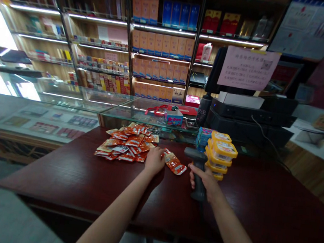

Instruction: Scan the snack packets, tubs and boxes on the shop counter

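My right hand is wrapped round the handle of a dark barcode scanner, its head turned to the left. At the middle of the brown table, my left hand has its fingers curled at the near-left end of an orange snack packet. That packet lies between the two hands; the fingertips are partly hidden. Beside my left hand is a heap of similar orange snack packets. Just beyond the scanner stand yellow-lidded plastic tubs in stacks, with blue and pink small packs behind them.
A glass display counter borders the table's far side, carrying a small blue box and a red strap. At the back right stands a monitor with a pink notice. Shelves of orange boxes line the wall.
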`<state>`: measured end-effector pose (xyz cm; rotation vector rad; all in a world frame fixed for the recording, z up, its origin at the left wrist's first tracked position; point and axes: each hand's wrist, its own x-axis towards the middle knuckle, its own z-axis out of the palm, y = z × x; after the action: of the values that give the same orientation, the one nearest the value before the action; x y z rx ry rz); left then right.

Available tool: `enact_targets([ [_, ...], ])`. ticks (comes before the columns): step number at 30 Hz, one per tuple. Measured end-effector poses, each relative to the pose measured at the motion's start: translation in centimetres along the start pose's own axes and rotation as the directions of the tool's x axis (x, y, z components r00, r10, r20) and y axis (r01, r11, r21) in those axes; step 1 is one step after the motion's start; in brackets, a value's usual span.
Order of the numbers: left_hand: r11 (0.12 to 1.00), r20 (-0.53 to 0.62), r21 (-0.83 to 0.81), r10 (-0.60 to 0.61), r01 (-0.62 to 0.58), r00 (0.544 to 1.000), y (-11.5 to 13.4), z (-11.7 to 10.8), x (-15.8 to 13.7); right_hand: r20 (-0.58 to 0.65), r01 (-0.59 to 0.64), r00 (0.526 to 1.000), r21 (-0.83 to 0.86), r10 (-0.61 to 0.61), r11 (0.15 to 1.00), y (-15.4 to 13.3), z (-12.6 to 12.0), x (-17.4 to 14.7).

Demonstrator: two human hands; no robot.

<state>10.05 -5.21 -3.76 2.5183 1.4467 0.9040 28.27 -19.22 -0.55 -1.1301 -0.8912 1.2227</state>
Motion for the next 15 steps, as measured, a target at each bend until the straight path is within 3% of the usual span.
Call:
enact_targets([
  [3,0.987,-0.054,0.063,-0.144,0.147,0.988,1.0,0.4,-0.9,0.017,-0.011,1.000,-0.012,0.011,1.000,0.4,0.0,1.0],
  [7,0.983,-0.011,0.062,-0.171,0.172,0.985,1.0,0.9,-1.0,0.059,-0.031,0.998,-0.042,0.034,0.999,0.9,-0.4,0.8],
  [15,0.947,-0.068,-0.202,-0.270,0.252,0.960,-0.1,1.3,-0.5,0.205,0.004,0.977,-0.292,0.058,0.956,1.3,-0.6,-1.2],
])
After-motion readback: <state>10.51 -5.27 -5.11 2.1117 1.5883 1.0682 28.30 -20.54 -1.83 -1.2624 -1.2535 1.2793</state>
